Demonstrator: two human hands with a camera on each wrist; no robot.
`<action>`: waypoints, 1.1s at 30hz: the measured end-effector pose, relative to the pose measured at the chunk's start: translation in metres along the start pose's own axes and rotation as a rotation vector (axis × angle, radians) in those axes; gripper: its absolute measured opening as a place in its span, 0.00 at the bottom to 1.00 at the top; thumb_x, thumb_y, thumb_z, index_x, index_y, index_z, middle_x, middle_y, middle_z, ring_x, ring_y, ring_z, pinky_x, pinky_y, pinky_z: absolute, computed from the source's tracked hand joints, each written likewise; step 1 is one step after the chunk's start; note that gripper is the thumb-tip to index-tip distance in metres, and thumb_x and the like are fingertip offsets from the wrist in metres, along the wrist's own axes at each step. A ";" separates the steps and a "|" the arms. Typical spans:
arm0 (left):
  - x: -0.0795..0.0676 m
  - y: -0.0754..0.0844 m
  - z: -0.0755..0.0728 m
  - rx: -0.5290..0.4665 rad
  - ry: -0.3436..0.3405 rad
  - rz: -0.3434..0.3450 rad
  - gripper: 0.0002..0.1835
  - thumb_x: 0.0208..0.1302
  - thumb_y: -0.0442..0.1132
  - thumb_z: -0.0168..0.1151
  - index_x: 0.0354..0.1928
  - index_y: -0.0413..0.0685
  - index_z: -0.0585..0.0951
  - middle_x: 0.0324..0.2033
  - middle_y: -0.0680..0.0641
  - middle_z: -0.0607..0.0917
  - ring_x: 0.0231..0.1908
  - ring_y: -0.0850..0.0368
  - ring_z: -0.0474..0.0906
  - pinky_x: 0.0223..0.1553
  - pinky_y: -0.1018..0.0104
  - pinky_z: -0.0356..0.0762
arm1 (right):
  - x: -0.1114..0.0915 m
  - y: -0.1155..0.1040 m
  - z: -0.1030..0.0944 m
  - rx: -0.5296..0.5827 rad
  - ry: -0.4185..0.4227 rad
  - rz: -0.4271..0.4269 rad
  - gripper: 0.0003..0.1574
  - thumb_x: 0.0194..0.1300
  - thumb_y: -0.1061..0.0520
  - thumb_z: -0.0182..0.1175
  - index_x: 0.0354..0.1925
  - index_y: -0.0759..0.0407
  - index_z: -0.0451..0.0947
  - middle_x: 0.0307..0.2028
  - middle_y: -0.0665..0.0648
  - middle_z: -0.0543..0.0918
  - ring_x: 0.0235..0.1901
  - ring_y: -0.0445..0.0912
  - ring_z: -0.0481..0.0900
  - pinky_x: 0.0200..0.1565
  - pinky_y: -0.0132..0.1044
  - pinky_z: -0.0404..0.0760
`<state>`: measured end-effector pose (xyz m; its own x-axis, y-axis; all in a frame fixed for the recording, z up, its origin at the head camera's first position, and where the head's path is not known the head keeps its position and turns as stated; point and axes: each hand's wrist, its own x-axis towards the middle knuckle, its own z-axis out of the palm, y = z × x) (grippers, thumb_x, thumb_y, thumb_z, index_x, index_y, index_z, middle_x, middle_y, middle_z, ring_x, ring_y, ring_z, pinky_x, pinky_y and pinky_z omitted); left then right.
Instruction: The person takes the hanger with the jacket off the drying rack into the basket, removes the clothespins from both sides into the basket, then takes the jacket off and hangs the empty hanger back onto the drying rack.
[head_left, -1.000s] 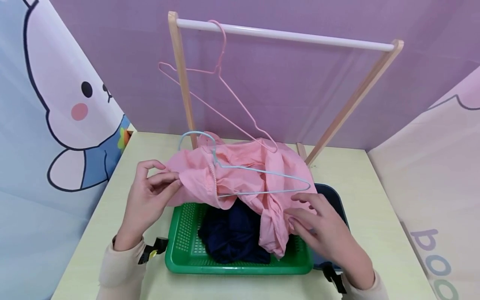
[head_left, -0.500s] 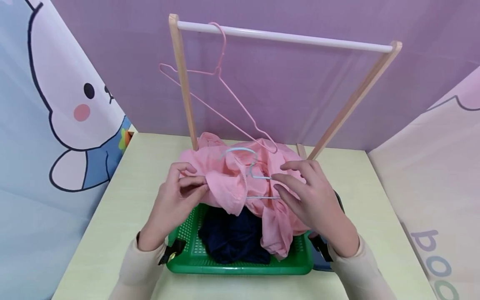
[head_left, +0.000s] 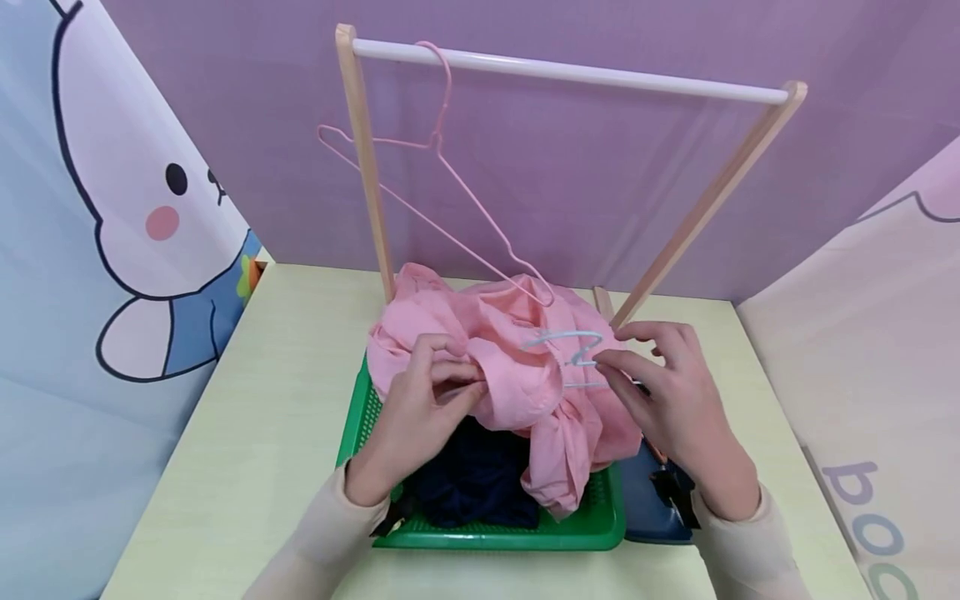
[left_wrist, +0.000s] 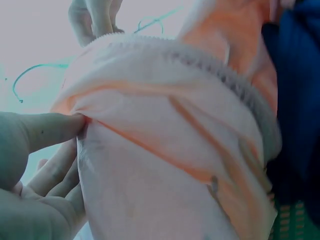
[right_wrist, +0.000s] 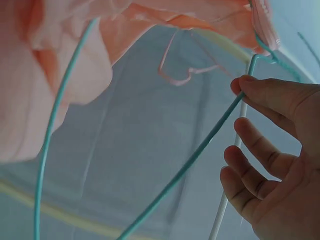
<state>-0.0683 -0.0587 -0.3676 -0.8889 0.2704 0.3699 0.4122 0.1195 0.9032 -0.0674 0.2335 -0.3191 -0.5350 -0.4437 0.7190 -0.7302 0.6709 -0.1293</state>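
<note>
The left hand (head_left: 423, 408) pinches the edge of a pink garment (head_left: 525, 392) between thumb and forefinger; its other fingers are partly hidden behind the cloth. The right hand (head_left: 678, 400) grips a blue hanger (head_left: 566, 335), thumb and forefinger closed on the wire, the remaining fingers loosely bent. The hook and a short stretch of wire show; the hanger's left part disappears behind the garment's zip edge, and how it lies in there cannot be made out.

The garment is bunched toward the back edge of the desk (head_left: 300, 350), spilling over the green basket (head_left: 502, 540) and covering the basket's back edge. The basket's front left corner is lost behind the left sleeve (head_left: 322, 525). Inside, a dark navy cloth (head_left: 476, 483) is half covered, its shape unreadable. At the basket's right edge, a dark blue tray (head_left: 652, 492) is largely blocked by garment and right hand.

Near the desk's back edge, a pink hanger (head_left: 448, 79) hangs from the white rod (head_left: 570, 72), one shoulder passing behind the left wooden post (head_left: 363, 158). The garment hides that post's foot. The desk's front corners are out of frame.
</note>
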 end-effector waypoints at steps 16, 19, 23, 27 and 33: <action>-0.013 -0.011 0.003 0.073 -0.045 -0.084 0.18 0.63 0.32 0.71 0.52 0.49 0.76 0.45 0.52 0.85 0.47 0.65 0.82 0.47 0.67 0.82 | -0.024 0.023 -0.031 -0.051 0.149 0.051 0.28 0.75 0.44 0.57 0.29 0.62 0.87 0.36 0.70 0.79 0.35 0.67 0.72 0.42 0.36 0.61; -0.017 -0.013 -0.008 0.152 -0.036 -0.076 0.18 0.62 0.35 0.73 0.51 0.51 0.79 0.44 0.54 0.85 0.46 0.65 0.82 0.46 0.68 0.82 | -0.025 0.023 -0.039 -0.075 0.184 0.073 0.30 0.74 0.43 0.58 0.27 0.65 0.87 0.35 0.70 0.78 0.34 0.68 0.71 0.41 0.37 0.61; -0.026 -0.017 -0.026 0.278 -0.008 -0.074 0.16 0.61 0.38 0.74 0.50 0.52 0.82 0.44 0.56 0.85 0.45 0.64 0.82 0.45 0.67 0.83 | -0.028 0.024 -0.049 -0.108 0.219 0.113 0.33 0.74 0.41 0.58 0.26 0.67 0.86 0.34 0.70 0.78 0.34 0.69 0.70 0.42 0.33 0.62; -0.038 -0.023 -0.050 0.384 0.033 -0.113 0.14 0.62 0.38 0.73 0.50 0.52 0.83 0.43 0.56 0.86 0.42 0.63 0.81 0.43 0.62 0.84 | -0.034 0.030 -0.059 -0.142 0.263 0.143 0.33 0.73 0.40 0.59 0.25 0.66 0.86 0.32 0.70 0.79 0.33 0.69 0.69 0.44 0.30 0.61; -0.053 -0.033 -0.085 0.412 0.079 -0.282 0.14 0.67 0.44 0.69 0.52 0.51 0.82 0.46 0.54 0.85 0.45 0.58 0.82 0.45 0.56 0.84 | -0.038 0.041 -0.076 -0.230 0.336 0.180 0.37 0.70 0.35 0.59 0.23 0.65 0.85 0.30 0.69 0.79 0.29 0.65 0.69 0.44 0.37 0.58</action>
<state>-0.0522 -0.1580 -0.3988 -0.9828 0.1025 0.1537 0.1848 0.5488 0.8153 -0.0446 0.3231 -0.2998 -0.4491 -0.1152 0.8860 -0.5043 0.8513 -0.1450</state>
